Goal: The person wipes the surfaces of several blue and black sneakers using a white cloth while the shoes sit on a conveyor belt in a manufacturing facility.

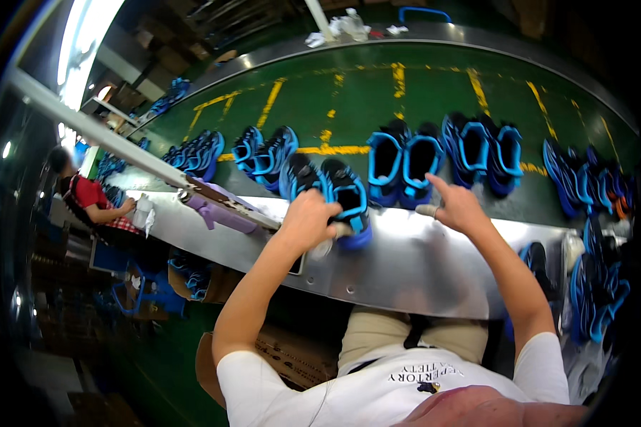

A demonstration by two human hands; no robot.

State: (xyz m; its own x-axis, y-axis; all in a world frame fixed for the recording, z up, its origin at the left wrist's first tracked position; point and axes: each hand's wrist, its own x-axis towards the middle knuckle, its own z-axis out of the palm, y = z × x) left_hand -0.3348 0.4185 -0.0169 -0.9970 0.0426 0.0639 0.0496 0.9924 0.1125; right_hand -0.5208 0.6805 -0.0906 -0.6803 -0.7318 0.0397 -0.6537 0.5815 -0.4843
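Observation:
My left hand is at the heels of a pair of blue-and-black sneakers, one sneaker sticking out over the metal ledge. Its fingers are bent round the heel of the left sneaker, and the thumb wears a beige finger cover. To the right, my right hand has its index finger stretched toward the heel of another sneaker; the thumb, also covered in beige, stands apart. Nothing is held in that hand. Whether the fingertip touches the heel, I cannot tell.
Several more blue sneakers line the green belt, which bears yellow marks. A metal ledge runs along my side. A white post and purple-wrapped bar slant across the left. Another person sits far left. Sneakers are stacked right.

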